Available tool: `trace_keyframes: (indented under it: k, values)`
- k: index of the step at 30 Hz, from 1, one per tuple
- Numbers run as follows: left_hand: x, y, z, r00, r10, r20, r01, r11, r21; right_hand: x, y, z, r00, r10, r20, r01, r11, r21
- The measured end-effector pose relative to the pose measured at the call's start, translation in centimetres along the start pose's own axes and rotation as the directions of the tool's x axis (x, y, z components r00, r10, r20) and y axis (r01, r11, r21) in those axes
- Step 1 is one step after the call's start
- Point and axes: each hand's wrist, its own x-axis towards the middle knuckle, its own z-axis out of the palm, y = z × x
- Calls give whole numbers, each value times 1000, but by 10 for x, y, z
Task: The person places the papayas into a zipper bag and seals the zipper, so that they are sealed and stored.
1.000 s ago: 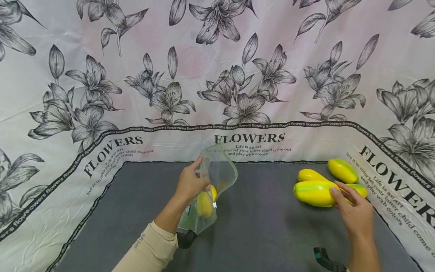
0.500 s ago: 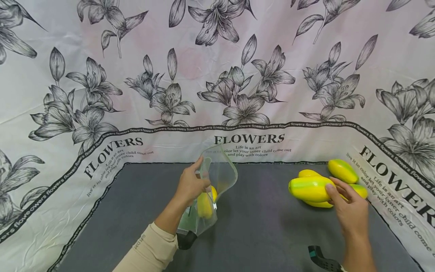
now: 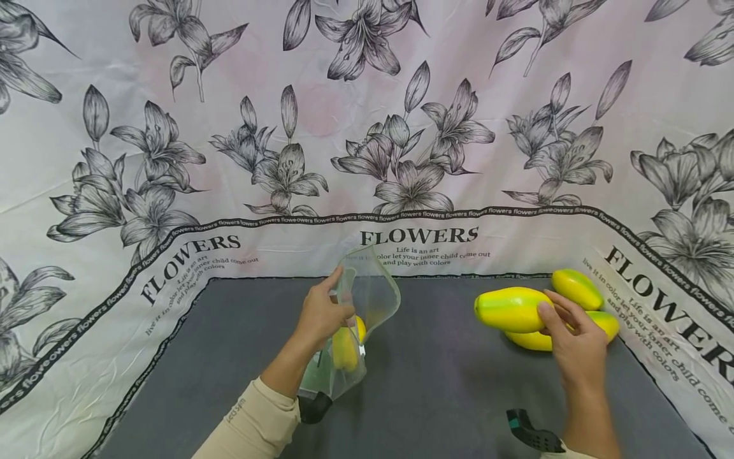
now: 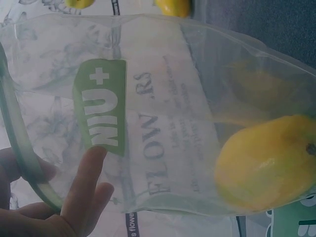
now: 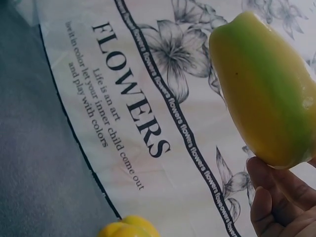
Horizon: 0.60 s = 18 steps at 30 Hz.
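Note:
My left hand holds a clear plastic bag by its upper edge, mouth spread toward the right. Inside lies a yellow papaya, larger in the left wrist view, beside a green printed label on the bag's film. My right hand pinches another papaya, yellow with a green streak, by one end. It is held above a papaya on the table and partly hides it. In the right wrist view, the held papaya rises from the fingertips.
Two more papayas, one at the back and one behind my right hand, lie near the grey table's right edge. A white flower-printed cloth borders the table. Dark camera mounts sit at both wrists.
My right hand has lifted the papaya from the group and moved it left and slightly up. My left hand and the bag stay nearly still.

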Motion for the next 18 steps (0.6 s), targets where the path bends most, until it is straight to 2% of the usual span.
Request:
trace_keyframes:
  k: [7, 13, 18]
  values:
    - [-2, 0, -1, 1000, -8, 8, 8, 1000, 1, -4, -6, 10, 998, -48, 49, 51, 997, -62]
    - [-2, 1, -1, 1000, 2, 3, -2, 1000, 7, -5, -10, 20, 995, -81, 61, 80, 997, 17]
    - [-1, -1, -2, 1000, 21, 17, -21, 1000, 18, -6, -13, 31, 992, -106, 68, 104, 994, 40]
